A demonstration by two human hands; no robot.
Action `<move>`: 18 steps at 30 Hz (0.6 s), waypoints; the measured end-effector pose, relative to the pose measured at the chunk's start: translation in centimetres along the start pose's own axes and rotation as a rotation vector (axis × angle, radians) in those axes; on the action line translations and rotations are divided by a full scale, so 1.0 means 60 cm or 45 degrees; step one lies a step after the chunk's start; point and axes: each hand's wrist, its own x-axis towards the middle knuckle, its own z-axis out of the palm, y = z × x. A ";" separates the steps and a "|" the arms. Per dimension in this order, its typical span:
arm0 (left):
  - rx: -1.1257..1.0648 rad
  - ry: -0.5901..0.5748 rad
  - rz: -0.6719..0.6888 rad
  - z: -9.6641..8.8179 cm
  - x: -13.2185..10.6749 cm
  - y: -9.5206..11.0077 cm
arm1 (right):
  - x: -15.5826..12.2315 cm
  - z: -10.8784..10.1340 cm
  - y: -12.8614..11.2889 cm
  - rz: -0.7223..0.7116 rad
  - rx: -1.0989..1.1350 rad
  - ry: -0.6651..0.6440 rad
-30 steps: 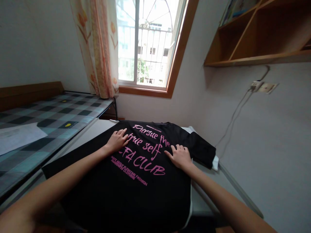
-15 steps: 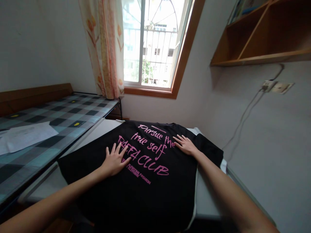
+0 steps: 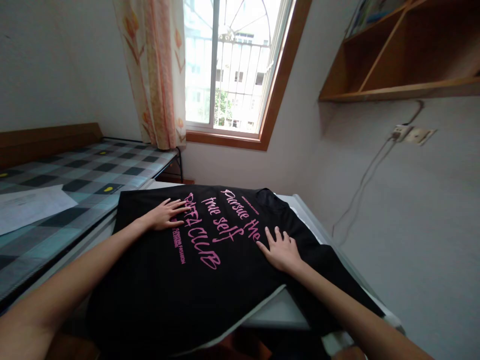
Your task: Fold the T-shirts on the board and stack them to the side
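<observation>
My left hand (image 3: pixel 165 214) lies flat, fingers splayed, at ten o'clock on the soft black T-shirt (image 3: pixel 180 300) spread over the smooth white table (image 3: pixel 277 312). My right hand (image 3: pixel 283 251), equally flat and gripping nothing, presses at three o'clock.

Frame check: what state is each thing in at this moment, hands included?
T-shirt: spread flat on the table, print up, partly hanging over the near edge.
Left hand: open, palm down on the T-shirt.
Right hand: open, palm down on the T-shirt.
Curtain: drawn aside, window uncovered.
Socket: plug in it, cable hanging down.
Paper: lying flat on the checked mat.
</observation>
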 end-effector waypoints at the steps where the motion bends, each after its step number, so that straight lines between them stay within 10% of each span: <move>1: 0.019 0.005 -0.009 -0.002 0.002 0.000 | -0.004 -0.008 0.000 -0.030 -0.009 0.015; 9: -0.002 0.079 -0.726 0.022 -0.054 0.113 | 0.089 -0.031 0.071 -0.541 0.038 0.278; 18: -0.043 0.027 -0.630 0.050 -0.090 0.153 | 0.107 0.019 0.098 -0.379 0.161 0.101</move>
